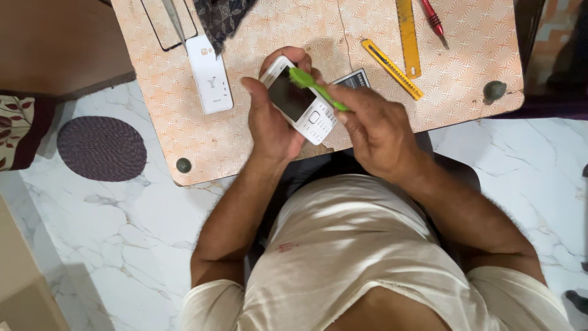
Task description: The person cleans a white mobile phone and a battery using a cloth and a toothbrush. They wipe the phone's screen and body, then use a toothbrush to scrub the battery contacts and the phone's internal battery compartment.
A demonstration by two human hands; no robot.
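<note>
You're sitting at a small desk (202,147) with an orange-and-white fan-pattern top and dark round knobs at its near corners, one at 7 o'clock (184,165) and one at 3 o'clock (494,90). It stands on a white marble floor (122,233) with grey veins, and a dark woven round mat (101,148) lies on the floor off at 9 o'clock.

Packaging-wise, a white flat rectangular piece (210,74) lies at 11 o'clock of your hands with some small grey markings on it, too small to make out. A dark flat battery (354,79) with a pale label peeks out just behind your right hand.

Your left hand (272,119) has its fingers wrapped tight around a white keypad phone (300,101), screen up, held above the near edge of the desk at dead centre. Your right hand (376,125) has its fingers pinched on a green brush (315,87), whose head sits on the phone's screen.

Around that: a yellow utility knife (392,68) at 1 o'clock, a yellow ruler (407,37) just past it, a red pen-like tool (433,19) further out, and a dark patterned cloth (223,15) at 12 o'clock. A thin black frame (168,24) sits at the top left, with a metal tool (174,21) across it. Nothing blocks the phone.
</note>
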